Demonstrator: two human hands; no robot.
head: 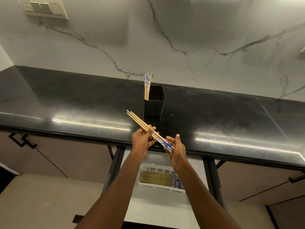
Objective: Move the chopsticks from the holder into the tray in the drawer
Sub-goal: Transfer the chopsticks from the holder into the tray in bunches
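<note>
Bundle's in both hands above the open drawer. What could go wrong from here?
1. The left hand grips the bundle of chopsticks; its patterned ends only rest on the right hand, so one could slip and miss the tray.
2. The bundle lies diagonal, while the chopsticks in the tray lie sideways; it may land askew.

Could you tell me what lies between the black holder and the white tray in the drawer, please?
In the head view, a bundle of chopsticks, gripped by the left hand and propped on the right hand, above the counter edge.
</note>
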